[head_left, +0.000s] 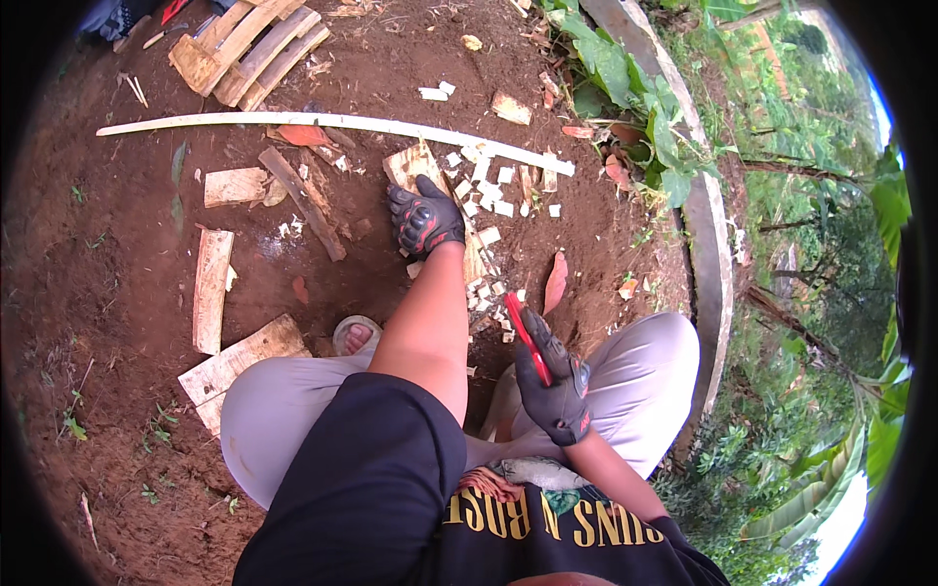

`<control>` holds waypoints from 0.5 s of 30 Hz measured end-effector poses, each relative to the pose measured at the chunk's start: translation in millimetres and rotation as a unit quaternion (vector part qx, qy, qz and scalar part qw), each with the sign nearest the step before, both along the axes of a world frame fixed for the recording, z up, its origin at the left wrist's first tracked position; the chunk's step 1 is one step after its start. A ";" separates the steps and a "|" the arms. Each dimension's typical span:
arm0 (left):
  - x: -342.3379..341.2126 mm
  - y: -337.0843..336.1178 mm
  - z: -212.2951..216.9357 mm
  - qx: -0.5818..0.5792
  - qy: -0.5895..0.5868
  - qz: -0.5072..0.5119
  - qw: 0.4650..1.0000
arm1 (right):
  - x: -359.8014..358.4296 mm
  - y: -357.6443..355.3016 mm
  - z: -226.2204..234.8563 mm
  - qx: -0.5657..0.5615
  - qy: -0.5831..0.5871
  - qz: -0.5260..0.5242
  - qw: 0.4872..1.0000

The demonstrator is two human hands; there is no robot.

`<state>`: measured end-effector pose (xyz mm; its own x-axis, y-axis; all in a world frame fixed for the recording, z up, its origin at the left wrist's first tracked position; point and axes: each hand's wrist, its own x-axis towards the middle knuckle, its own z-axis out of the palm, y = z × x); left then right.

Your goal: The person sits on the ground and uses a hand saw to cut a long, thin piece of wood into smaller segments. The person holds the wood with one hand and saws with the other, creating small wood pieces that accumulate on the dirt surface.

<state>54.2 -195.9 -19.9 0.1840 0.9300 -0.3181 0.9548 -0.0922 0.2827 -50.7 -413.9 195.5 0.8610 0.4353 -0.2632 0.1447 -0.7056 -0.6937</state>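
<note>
On the red dirt at twelve o'clock, the gloved left hand (424, 219) is pressing flat a light, stiff, splintery wood block (415, 164), while the right hand (553, 383), fingers wrapped, is gripping a red-handled knife (528, 339).

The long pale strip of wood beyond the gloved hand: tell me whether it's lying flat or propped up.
Lying flat. The long pale strip rests along the red soil, with no end visibly raised.
</note>
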 end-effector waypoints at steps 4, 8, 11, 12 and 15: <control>-0.4 -0.7 1.0 -0.002 -0.001 0.000 1.000 | 1.2 13.7 -5.6 0.015 0.053 -0.008 0.998; -6.1 -0.4 -6.3 0.013 -0.007 -0.005 1.000 | -22.6 -32.1 39.2 -0.036 0.039 0.024 0.998; -1.4 -2.6 -0.6 0.022 0.002 -0.006 1.000 | -11.8 -26.5 22.0 -0.014 0.029 0.006 0.999; -1.8 -3.3 -7.4 0.045 0.001 -0.009 0.999 | 8.5 -4.7 -6.3 0.005 0.041 -0.016 0.999; 6.3 0.2 -0.8 0.043 0.010 -0.011 0.999 | 11.9 8.3 -20.8 0.034 0.037 -0.035 0.998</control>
<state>60.5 -195.7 -20.7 0.1995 0.9497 -0.2416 0.9578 -0.1369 0.2529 -38.8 -405.7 174.7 0.8694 0.3938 -0.2985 0.0438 -0.6632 -0.7472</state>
